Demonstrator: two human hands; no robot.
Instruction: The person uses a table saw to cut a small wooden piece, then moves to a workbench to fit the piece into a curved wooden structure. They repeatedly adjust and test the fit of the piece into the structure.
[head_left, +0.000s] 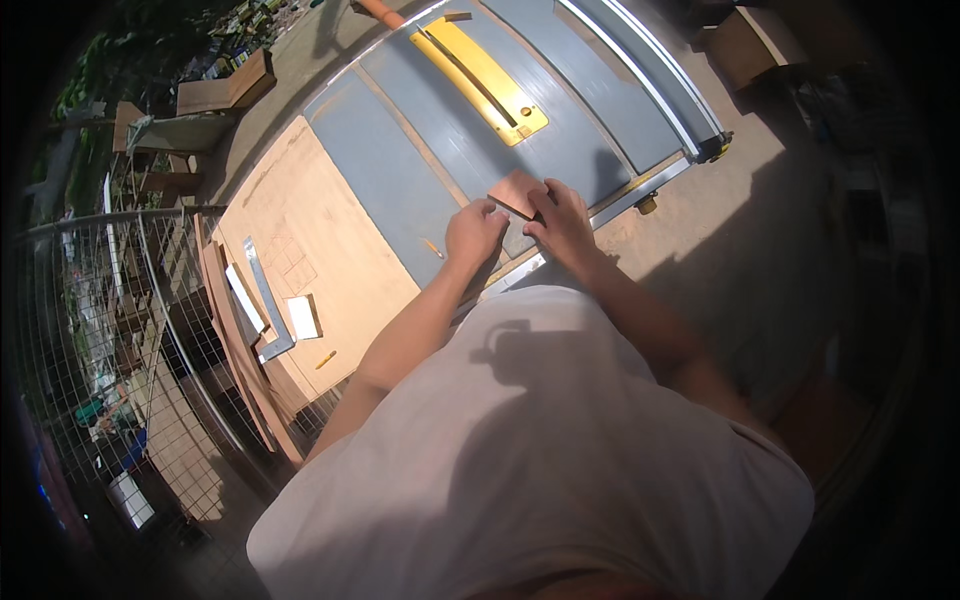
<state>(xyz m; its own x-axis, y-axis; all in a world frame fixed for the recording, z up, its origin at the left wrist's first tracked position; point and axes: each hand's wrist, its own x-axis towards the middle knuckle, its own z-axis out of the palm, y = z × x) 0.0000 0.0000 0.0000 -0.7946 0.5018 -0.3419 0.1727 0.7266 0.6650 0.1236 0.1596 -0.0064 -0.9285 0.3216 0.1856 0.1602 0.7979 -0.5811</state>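
A small reddish-brown wood block (pixel 516 192) is between my hands, over the near edge of a grey table saw top (pixel 390 165). My right hand (pixel 565 224) grips the block's right side, its fingers bent over the edge. At the block's left corner, my left hand (pixel 475 236) is closed, thumb and fingertips pinching together there. Beyond the block lies the saw's yellow throat plate (pixel 482 85) with a dark slot; I cannot make out a blade standing in it.
To the left, a plywood board (pixel 350 235) adjoins the saw top. On it lie a metal carpenter's square (pixel 262 295), a white block (pixel 302 317) and a yellow pencil (pixel 326 359). A rail (pixel 640 190) edges the saw's near right side. Wire mesh (pixel 80 290) stands farther left.
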